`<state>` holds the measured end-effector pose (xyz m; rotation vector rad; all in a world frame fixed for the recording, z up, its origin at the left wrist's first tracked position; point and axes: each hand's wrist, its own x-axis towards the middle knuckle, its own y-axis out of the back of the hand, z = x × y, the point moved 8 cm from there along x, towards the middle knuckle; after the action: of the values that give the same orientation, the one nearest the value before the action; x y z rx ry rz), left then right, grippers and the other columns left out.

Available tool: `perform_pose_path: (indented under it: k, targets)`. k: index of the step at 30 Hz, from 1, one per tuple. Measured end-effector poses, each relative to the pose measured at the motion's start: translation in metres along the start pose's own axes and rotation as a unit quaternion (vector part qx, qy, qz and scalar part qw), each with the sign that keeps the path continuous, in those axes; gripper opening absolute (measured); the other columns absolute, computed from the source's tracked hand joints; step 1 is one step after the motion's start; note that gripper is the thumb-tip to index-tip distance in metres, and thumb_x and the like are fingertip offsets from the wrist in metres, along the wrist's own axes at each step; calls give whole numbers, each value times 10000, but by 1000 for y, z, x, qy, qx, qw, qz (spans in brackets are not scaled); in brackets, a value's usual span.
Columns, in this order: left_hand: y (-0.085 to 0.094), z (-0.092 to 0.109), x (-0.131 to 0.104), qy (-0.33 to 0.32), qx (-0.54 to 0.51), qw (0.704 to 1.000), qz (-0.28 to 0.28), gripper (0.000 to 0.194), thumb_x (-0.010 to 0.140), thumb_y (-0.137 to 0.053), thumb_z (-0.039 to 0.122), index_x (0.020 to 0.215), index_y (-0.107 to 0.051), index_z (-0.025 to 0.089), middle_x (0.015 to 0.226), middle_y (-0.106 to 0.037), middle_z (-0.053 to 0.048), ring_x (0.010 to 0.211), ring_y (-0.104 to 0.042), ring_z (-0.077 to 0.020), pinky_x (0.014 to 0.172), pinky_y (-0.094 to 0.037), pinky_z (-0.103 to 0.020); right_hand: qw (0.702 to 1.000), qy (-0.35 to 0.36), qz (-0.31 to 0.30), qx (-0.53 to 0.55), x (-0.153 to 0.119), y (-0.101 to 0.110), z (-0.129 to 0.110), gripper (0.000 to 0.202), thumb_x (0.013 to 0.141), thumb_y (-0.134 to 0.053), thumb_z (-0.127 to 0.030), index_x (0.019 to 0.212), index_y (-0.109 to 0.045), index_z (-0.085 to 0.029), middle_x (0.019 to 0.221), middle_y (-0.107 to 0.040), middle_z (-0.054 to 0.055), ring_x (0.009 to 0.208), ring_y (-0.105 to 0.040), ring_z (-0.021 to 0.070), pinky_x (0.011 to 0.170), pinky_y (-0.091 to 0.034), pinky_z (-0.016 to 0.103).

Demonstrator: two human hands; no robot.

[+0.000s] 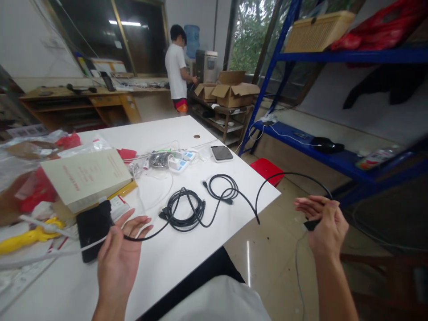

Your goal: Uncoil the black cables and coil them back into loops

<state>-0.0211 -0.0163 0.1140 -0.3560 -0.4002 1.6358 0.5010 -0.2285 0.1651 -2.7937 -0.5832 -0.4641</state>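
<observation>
My left hand (118, 252) is palm up at the table's left front, with a thin black cable (147, 238) lying across it under the thumb. That cable runs to a coil of black cable (185, 209) on the white table. A smaller black loop (222, 187) with dark plugs lies beside the coil. Out past the table's right edge, my right hand (327, 227) pinches a black cable. Its dark connector (312, 224) sticks out below the fingers, and the cable arcs back toward the table. Just behind my left hand lies a black phone-like slab (92, 229).
An open cream box (88, 178), plastic bags and a yellow tool handle (30, 236) crowd the left. White chargers (179, 162) and a phone (221, 153) lie farther back. A red stool (266, 169) and blue shelving (310, 149) stand right. Another person (176, 67) stands behind.
</observation>
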Motion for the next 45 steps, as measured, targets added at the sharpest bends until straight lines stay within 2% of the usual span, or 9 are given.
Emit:
perform_pose_path:
  k: [5,9,13,19,22,29,34,39,45]
  targets:
    - [-16,-29,-9,26,-32,999,-3,480,1010,-601,636,1358,-695,319,1342,-752,-87,1325,-673,-286,1139,-549,-516,995,-33,-62,68,-27,-30,3,482,1008,-595,-688,974,-679,-215,885,-799,103,838,-808,264,809,-673,448]
    - [-37,-75,-30,111,-66,991,-37,580,1039,-526,657,1505,-579,316,1500,-661,-152,1408,-625,-310,1194,-488,-567,959,-139,-228,94,-93,-99,30,480,1070,-462,-677,1043,-633,-229,1027,-814,126,983,-810,293,922,-656,528]
    - [-49,-114,-52,196,-98,974,-62,608,1032,-544,651,1537,-552,311,1440,-699,-162,1371,-650,-323,1154,-503,-580,885,-187,-410,118,-176,-167,34,547,1118,-333,-640,1080,-673,-213,1067,-796,121,974,-792,255,852,-661,432]
    - [-47,-119,-64,263,-147,952,-49,419,963,-722,481,1306,-739,242,1022,-760,-59,962,-733,-208,927,-597,-389,780,65,-622,-25,-244,-223,-11,367,1153,-371,-395,1305,-670,-244,1281,-709,103,1177,-696,233,970,-590,363]
    - [-47,-97,-59,238,-157,957,-51,394,1001,-673,457,1317,-738,231,706,-552,26,704,-615,-141,875,-594,-355,741,201,-630,-114,-252,-229,-23,279,1134,-431,-344,1296,-632,-239,1252,-698,110,1140,-682,243,863,-592,346]
    - [-58,-67,-41,216,-190,956,-45,408,1061,-581,508,1352,-717,255,601,-278,61,602,-450,-137,783,-551,-346,724,360,-555,-195,-238,-227,-35,176,1071,-547,-292,1191,-652,-217,1248,-681,132,1046,-620,267,776,-561,380]
    - [-71,-77,-31,267,-266,926,-11,316,1060,-613,385,1293,-732,207,627,-357,53,617,-441,-131,689,-500,-298,713,398,-535,-216,-236,-236,-11,123,1077,-563,-215,1157,-654,-196,1237,-689,120,1183,-605,271,1055,-477,474]
    - [-73,-101,-21,275,-218,936,-30,440,991,-728,484,1266,-744,141,570,-272,92,570,-396,-114,608,-442,-254,664,405,-560,-285,-248,-248,33,277,1105,-467,-129,1343,-602,-174,987,-696,49,912,-622,213,978,-425,450]
    - [-40,-114,9,143,76,987,-19,557,818,-893,486,1225,-772,127,730,-587,24,655,-504,-104,650,-433,-238,647,429,-568,-276,-242,-266,60,408,1077,-552,-568,1198,-643,-190,903,-683,37,886,-608,229,882,-393,420]
